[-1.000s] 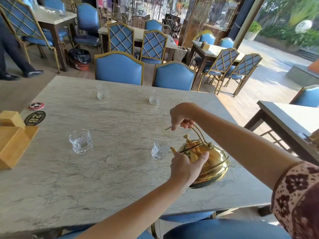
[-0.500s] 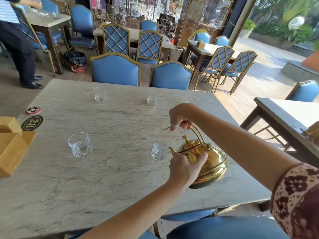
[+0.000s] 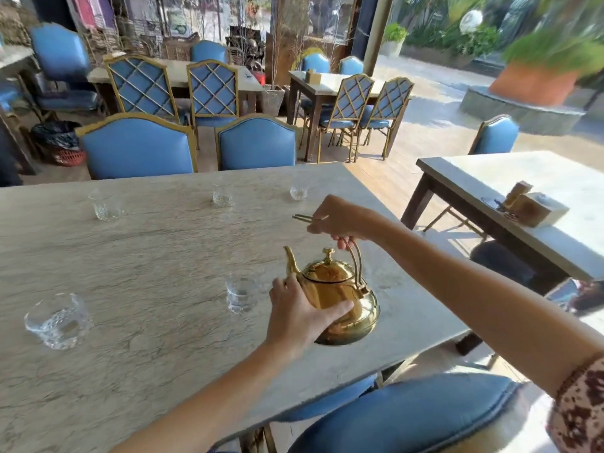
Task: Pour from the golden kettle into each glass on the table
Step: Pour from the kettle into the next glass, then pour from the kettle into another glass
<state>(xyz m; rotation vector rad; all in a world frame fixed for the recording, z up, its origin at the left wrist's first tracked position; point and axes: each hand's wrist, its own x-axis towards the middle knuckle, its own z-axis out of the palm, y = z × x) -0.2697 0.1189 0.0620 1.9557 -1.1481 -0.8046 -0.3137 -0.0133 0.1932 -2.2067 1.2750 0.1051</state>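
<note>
Right grip (image 3: 343,220) curled round golden kettle (image 3: 340,289) handle (image 3: 358,263), left grip (image 3: 295,317) cupping body. Get spout (image 3: 290,261) over adjacent glass (image 3: 241,292) first, then tip slowly; lid (image 3: 327,273) may slip.

The right hand (image 3: 340,222) is gripping the kettle (image 3: 331,284) by its handle from above, fingers curling under it and wrist bending down. Its bare forearm is coming in from the lower right, a patterned sleeve (image 3: 581,407) showing at the elbow. The left hand (image 3: 299,317) is cupping the kettle's side, thumb lying across the front, fingers wrapping toward the spout. Its forearm is stretching up from below.
</note>
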